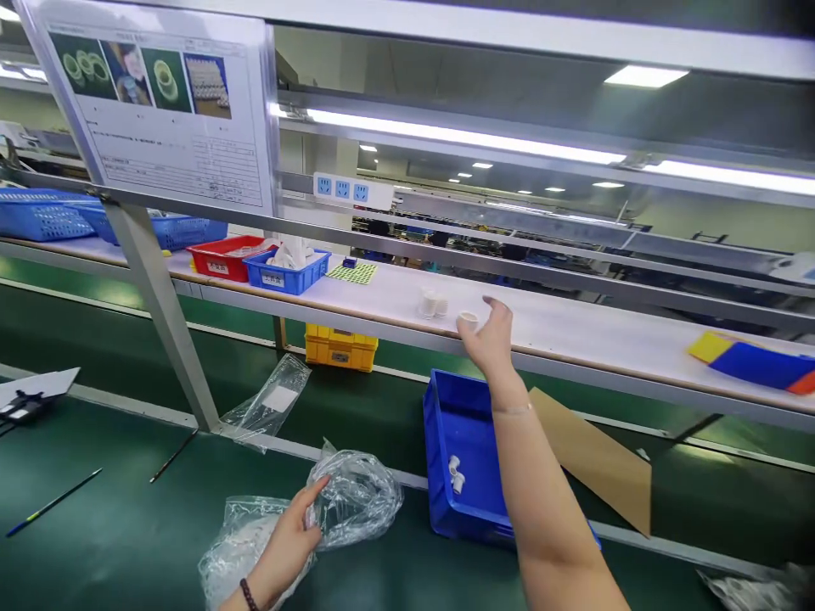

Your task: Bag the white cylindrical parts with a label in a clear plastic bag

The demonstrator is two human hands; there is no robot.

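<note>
My right hand (491, 339) reaches over the shelf edge, its thumb and fingers apart around a short white plastic ring (468, 317) on the shelf; I cannot tell whether they touch it. Left of it stands a small group of similar white rings (433, 303). Down on the green bench, my left hand (293, 535) lies on crumpled clear plastic bags (362, 501), index finger stretched out and thumb apart. A blue bin (455, 501) sits beneath my right forearm, with a few small white pipe-like pieces (456, 475) inside; the forearm hides part of it.
A metal post (162, 314) and rail cross in front of the shelf (573, 335). Red (220, 259) and blue trays (289, 276) stand on it. Below are a yellow box (340, 348) and cardboard (598, 458). Pens (54, 502) lie at left.
</note>
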